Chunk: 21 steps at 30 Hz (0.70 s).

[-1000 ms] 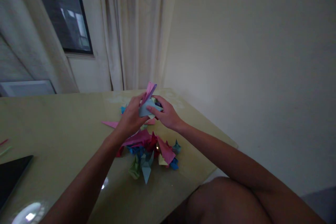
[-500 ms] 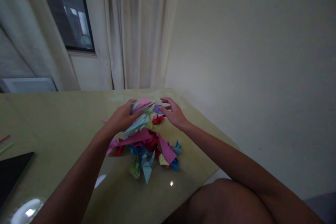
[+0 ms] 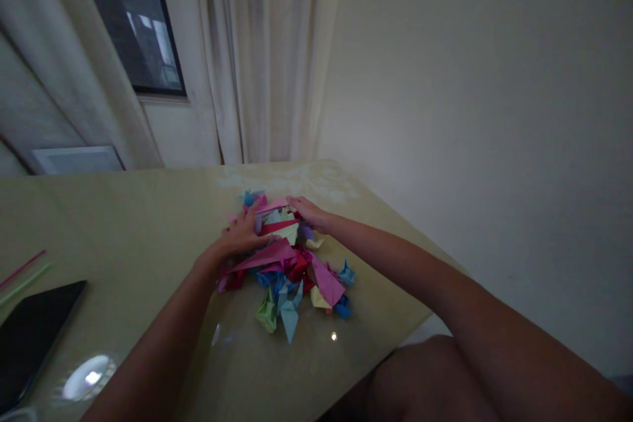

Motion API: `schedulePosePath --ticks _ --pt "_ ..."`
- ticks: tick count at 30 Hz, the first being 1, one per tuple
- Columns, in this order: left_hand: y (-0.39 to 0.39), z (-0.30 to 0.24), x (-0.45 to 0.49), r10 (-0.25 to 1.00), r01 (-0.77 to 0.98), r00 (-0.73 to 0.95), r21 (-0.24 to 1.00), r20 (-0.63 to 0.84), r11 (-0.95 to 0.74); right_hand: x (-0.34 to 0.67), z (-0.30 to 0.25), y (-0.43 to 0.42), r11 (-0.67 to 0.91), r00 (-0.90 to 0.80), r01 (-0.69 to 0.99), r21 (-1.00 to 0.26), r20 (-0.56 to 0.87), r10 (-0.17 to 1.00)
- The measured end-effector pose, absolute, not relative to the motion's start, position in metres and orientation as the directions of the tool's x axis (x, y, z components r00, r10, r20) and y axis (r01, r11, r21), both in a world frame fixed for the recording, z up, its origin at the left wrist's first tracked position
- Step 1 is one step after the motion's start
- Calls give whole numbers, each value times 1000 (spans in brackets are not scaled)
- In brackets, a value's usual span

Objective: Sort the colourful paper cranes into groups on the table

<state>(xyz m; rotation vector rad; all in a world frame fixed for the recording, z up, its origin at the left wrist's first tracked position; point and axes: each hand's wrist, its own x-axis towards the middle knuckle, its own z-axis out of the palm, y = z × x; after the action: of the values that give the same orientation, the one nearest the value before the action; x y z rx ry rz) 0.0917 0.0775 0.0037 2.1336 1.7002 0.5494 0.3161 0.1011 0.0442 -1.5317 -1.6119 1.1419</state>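
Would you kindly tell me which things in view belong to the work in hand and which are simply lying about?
In hand:
- heap of colourful folded paper pieces
- left hand and right hand, both at the heap

Lying about:
- thin pink stick
- thin green stick
- flat black slab, perhaps a tablet

I can make out no readable text, label, brand, number or sign on the many-coloured heap of folded paper shapes (image 3: 298, 267) in front of me, or on the glossy yellowish-green surface (image 3: 133, 231) under it. Nor can I read any on the flat black slab-like object (image 3: 42, 336) at my left, the pale rectangular framed panel (image 3: 82, 159) past the far edge, or the dark-framed window (image 3: 133, 20) beyond.
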Motion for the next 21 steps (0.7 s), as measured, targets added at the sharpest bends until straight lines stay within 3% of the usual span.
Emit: schedulePosePath --ticks 3,7,9,13,16,21 --pt "73 7 110 960 780 265 564 92 -270 285 42 104 24 -177 368 -930 -45 983" --pt "69 24 118 851 587 361 616 381 -525 272 57 103 211 -200 313 -926 152 968" --pt "66 41 116 792 505 354 611 498 -609 280 74 101 344 -210 328 -880 287 935" --pt "52 84 105 830 553 273 627 486 -549 316 107 85 526 -277 462 -714 447 851" --pt "37 108 99 839 586 366 601 402 -543 345 113 62 471 -300 528 -707 363 882" --pt "13 108 90 816 673 568 509 108 -536 377 97 27 351 -408 542 -763 126 904"
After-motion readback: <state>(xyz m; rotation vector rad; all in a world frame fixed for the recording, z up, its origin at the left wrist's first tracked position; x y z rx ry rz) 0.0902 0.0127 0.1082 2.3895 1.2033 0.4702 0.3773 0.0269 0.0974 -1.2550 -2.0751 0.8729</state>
